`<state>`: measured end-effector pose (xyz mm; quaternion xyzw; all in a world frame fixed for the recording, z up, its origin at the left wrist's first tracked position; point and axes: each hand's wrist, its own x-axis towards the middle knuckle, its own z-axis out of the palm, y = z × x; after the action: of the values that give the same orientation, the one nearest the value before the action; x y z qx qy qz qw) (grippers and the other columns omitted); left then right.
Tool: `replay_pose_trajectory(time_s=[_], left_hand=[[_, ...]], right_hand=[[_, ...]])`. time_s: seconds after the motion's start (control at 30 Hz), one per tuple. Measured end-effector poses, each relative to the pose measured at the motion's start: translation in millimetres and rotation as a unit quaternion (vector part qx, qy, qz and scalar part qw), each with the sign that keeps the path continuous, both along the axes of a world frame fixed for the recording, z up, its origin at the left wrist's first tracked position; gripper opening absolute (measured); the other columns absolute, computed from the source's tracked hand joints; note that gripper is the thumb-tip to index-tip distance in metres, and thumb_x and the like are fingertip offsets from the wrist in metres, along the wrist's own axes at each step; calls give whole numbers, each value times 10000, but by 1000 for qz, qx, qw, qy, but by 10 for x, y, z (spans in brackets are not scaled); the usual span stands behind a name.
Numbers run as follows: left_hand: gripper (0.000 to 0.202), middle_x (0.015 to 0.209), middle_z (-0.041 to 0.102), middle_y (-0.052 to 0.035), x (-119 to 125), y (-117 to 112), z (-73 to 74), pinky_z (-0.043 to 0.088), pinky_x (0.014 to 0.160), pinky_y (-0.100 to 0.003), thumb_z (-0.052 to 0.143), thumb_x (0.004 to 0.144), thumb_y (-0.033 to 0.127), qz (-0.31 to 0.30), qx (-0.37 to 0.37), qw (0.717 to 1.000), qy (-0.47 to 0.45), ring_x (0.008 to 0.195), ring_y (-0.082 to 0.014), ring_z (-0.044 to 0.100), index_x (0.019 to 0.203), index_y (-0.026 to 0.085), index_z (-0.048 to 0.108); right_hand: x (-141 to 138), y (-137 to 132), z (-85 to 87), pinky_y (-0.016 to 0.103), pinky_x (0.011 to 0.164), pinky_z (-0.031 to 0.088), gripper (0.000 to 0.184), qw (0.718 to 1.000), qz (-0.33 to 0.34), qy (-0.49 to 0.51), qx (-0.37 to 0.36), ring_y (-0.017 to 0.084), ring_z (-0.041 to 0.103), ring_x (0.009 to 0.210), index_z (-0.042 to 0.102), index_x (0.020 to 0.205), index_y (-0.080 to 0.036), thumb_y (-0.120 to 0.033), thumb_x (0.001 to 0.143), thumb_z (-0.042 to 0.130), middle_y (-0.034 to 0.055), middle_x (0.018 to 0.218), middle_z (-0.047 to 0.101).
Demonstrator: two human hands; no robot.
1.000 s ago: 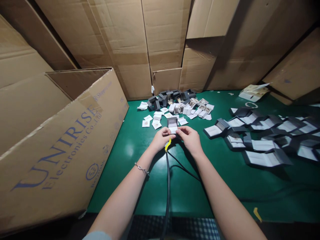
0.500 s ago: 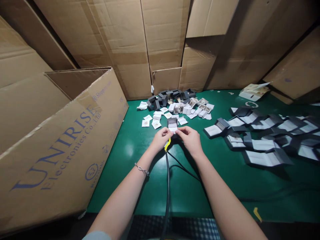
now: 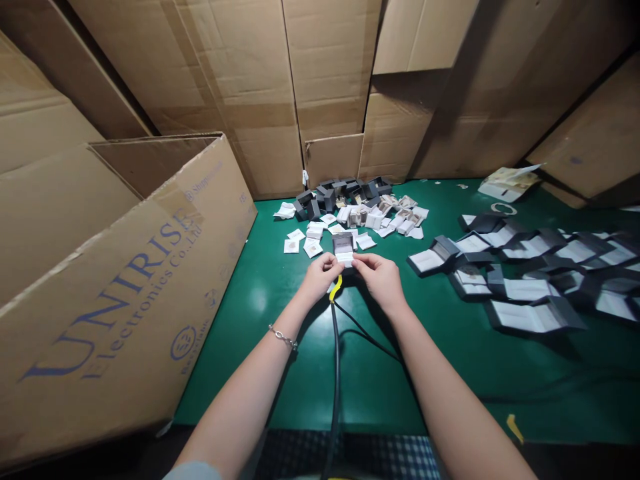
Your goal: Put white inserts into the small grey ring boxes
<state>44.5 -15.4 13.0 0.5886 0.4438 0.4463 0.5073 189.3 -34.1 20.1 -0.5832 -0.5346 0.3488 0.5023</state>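
Both hands meet over the middle of the green table (image 3: pixel 280 373). Between them is a small open grey box (image 3: pixel 344 248) with a white lining. My left hand (image 3: pixel 320 277) pinches its left side, my right hand (image 3: pixel 381 277) pinches its right side. A chain bracelet (image 3: pixel 283 338) circles my left wrist. Just behind the box lie scattered white cards (image 3: pixel 303 241), and beyond them a heap of small grey and pale boxes (image 3: pixel 357 203).
A large open cardboard carton (image 3: pixel 115 280) printed in blue fills the left side. Rows of open grey boxes with white inserts (image 3: pixel 520 277) cover the right of the table. Cardboard sheets (image 3: pixel 330 87) line the back. A black cable with a yellow tag (image 3: pixel 335 333) runs toward me.
Almost nothing has moved. My hands and the small box have crept slightly away from me, and the fingertips have shifted a little on the box.
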Motion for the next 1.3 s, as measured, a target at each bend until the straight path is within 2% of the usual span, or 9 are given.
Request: replay_pose_trajectory(time_s=[0.27, 0.4, 0.57, 0.77, 0.93, 1.13, 1.3], left_hand=[[262, 509, 363, 85, -26, -2, 59, 250, 499, -182, 611, 635, 274, -24, -60, 998, -19, 481, -50, 329, 594, 176, 372], [276, 507, 364, 81, -30, 2, 82, 258, 512, -191, 626, 613, 292, -20, -58, 998, -31, 491, -59, 335, 577, 175, 378], [238, 540, 398, 60, -5, 23, 50, 269, 532, -204, 585, 655, 336, 1, -30, 999, -33, 528, -73, 351, 593, 166, 431], [208, 561, 418, 55, 42, -14, 21, 285, 536, -207, 556, 708, 334, 40, 10, 999, 2, 544, -75, 364, 622, 162, 477], [215, 564, 453, 51, 51, -13, -6, 313, 536, -199, 595, 690, 339, 56, -4, 998, -14, 543, -70, 396, 625, 156, 503], [264, 605, 522, 24, 56, 35, -80, 369, 563, -204, 671, 619, 378, 48, -64, 992, -97, 564, -74, 453, 665, 141, 566], [216, 554, 526, 23, 90, -36, 11, 345, 533, -207, 663, 625, 337, 75, -65, 994, -43, 538, -78, 444, 628, 129, 601]], right_hand=[[-28, -10, 42, 355, 855, 478, 224, 1000, 2, 16, -6, 222, 646, 908, 716, 828, -168, -289, 658, 637, 83, 968, 705], [-40, -11, 54, 355, 853, 480, 199, 999, -2, 42, -6, 227, 644, 917, 713, 790, -170, -277, 638, 644, 86, 995, 697], [-42, -1, 55, 357, 829, 487, 232, 998, -11, 68, -14, 226, 646, 895, 703, 809, -156, -290, 626, 651, 95, 983, 699], [-56, -10, 47, 346, 824, 481, 255, 999, -31, 44, -6, 214, 646, 875, 696, 835, -153, -316, 647, 640, 92, 975, 700], [-72, -21, 42, 338, 816, 476, 248, 999, -48, 11, -5, 209, 644, 847, 697, 824, -160, -329, 653, 639, 79, 932, 708], [-62, -18, 43, 336, 786, 477, 291, 998, -55, 18, -14, 207, 640, 815, 699, 844, -153, -359, 646, 644, 80, 897, 710], [-35, 2, 18, 329, 750, 482, 337, 997, -55, 47, -34, 202, 639, 783, 695, 872, -134, -360, 624, 662, 83, 860, 710]])
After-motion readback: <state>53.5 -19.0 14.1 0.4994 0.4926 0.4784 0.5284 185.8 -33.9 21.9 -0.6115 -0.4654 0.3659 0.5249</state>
